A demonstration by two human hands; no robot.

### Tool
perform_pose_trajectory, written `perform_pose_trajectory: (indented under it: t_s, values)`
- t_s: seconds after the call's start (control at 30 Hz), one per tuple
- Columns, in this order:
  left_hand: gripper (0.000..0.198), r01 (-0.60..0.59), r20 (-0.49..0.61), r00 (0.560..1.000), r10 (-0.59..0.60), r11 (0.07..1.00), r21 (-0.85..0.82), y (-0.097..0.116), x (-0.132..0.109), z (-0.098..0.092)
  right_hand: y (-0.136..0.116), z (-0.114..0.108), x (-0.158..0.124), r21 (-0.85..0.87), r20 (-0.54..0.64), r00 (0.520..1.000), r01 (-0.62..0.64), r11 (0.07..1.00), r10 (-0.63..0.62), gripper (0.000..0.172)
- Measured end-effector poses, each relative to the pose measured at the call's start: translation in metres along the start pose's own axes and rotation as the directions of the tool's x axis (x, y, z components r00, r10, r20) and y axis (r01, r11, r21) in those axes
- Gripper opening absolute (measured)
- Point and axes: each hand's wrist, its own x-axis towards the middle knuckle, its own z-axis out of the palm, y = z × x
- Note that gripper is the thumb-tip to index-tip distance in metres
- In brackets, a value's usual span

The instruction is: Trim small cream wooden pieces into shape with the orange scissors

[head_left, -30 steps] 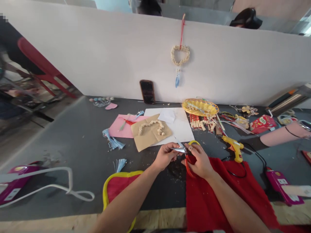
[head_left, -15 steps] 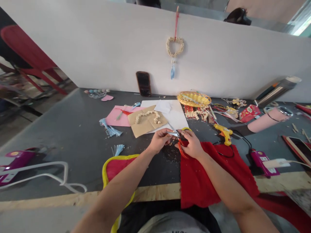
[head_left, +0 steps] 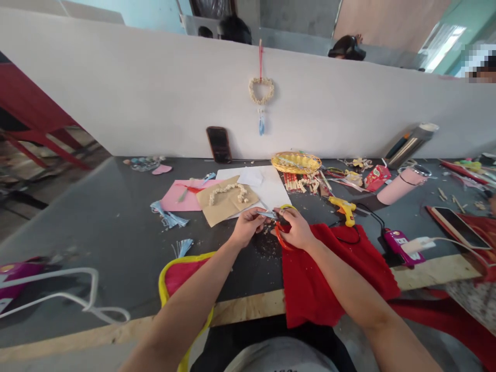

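My right hand is closed on a pair of scissors with orange-red handles, its fingers at the loops. The blades point left toward my left hand, whose fingertips are pinched together right at their tips. Whatever sits in that pinch is too small to make out. Just beyond both hands, a curved string of small cream pieces rests on a brown paper sheet. Tiny crumbs are scattered on the dark table below the fingers. A red cloth lies under my right forearm.
A yellow glue gun and a purple power strip are at right, near a pink bottle. Behind stands a wicker basket. Blue tassels lie left. A heart-shaped ornament hangs on the white partition.
The scissor blades stood apart earlier and now look closed together. My hands stay close to each other over the same spot. The whole view has shifted slightly with my head.
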Motion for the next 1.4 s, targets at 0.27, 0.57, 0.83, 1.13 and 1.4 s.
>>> perform_pose_trajectory:
  t_s: [0.27,0.57,0.83,1.13,1.4]
  values:
    - [0.041,0.007,-0.004,1.000,-0.007,1.000,0.005,-0.0017,0.0026,-0.0018,0.0012,0.0011,0.0007,0.018,-0.012,1.000,0.004,1.000,-0.003,0.061]
    - [0.035,-0.014,0.019,1.000,0.014,0.999,0.035,-0.0004,0.0020,-0.0002,0.0024,0.0017,-0.0012,-0.010,-0.026,1.000,-0.002,1.000,0.002,0.063]
    - [0.031,-0.039,0.038,0.999,0.037,0.998,0.054,0.0013,0.0013,0.0011,0.0019,0.0005,-0.0016,-0.006,-0.034,0.999,0.018,1.000,-0.019,0.063]
    - [0.030,-0.021,0.038,0.999,0.019,0.998,0.065,0.0013,0.0031,0.0003,0.0049,0.0009,-0.0017,-0.023,-0.015,1.000,0.011,1.000,-0.011,0.064]
    - [0.038,0.008,0.002,1.000,-0.008,0.999,0.041,0.0004,0.0015,-0.0002,-0.0008,0.0008,-0.0005,-0.043,-0.005,1.000,-0.005,0.999,0.005,0.061]
